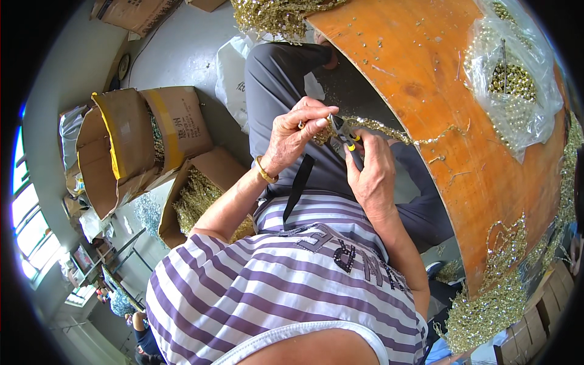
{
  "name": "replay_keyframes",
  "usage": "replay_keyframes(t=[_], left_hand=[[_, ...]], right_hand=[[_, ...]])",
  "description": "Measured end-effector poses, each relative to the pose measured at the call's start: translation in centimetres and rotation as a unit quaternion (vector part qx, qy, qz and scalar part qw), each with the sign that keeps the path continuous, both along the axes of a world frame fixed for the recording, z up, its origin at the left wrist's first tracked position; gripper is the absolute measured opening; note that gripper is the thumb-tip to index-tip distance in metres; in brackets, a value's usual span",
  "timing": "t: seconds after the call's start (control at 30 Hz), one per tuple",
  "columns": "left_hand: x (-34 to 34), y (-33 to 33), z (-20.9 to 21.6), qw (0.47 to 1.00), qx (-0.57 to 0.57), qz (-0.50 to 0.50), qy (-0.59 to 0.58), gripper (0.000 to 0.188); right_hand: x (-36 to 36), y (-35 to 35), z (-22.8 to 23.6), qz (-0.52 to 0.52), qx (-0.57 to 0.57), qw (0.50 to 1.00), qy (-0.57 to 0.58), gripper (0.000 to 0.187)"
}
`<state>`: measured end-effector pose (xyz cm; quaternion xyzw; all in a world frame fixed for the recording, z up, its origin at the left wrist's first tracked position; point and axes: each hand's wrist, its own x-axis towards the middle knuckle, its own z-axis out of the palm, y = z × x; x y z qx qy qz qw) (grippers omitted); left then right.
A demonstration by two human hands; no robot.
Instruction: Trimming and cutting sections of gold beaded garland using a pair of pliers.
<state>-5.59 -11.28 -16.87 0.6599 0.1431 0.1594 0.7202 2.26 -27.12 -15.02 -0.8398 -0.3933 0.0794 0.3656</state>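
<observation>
Above my lap, my left hand (287, 139) pinches a gold bead strand (384, 129) between thumb and fingertips. A small gold ring-like piece shows at its bent fingers. My right hand (375, 173) is closed around a pair of pliers (339, 125) with black and yellow handles. The plier jaws point up and left, right beside my left fingertips; what lies between them is too small to tell. From my hands the strand runs right, behind the pliers, and over the edge of the orange wooden table (420, 85), where its thin end lies.
On the table stands a clear plastic bag (544, 91) of gold beads. Gold strands heap up at the table's lower edge (486, 310) and far edge (271, 17). Cardboard boxes (188, 121) stand left, one holding gold strands (198, 194). A white bag (231, 76) lies beyond my knee.
</observation>
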Motion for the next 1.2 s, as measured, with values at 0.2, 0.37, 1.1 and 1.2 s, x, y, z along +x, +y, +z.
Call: replay_keyframes(t=[0.2, 0.37, 1.1, 1.2], left_hand=[[-0.4, -0.6, 0.0, 0.999, -0.036, 0.012, 0.01, 0.021], [-0.1, -0.7, 0.1, 0.999, -0.047, 0.018, 0.009, 0.021], [7.2, 9.1, 22.0, 0.986, 0.053, 0.084, -0.133, 0.026], [16.5, 11.7, 24.0, 0.972, 0.196, -0.038, -0.126, 0.027]], right_hand=[[-0.3, -0.4, -0.6, 0.006, 0.018, 0.999, 0.027, 0.028], [-0.5, -0.1, -1.5, -0.002, 0.063, 0.996, 0.07, 0.025], [-1.3, -4.9, -2.6, -0.109, 0.179, 0.907, 0.366, 0.015], [-0.4, -5.7, -1.3, -0.11, 0.165, 0.919, 0.342, 0.016]])
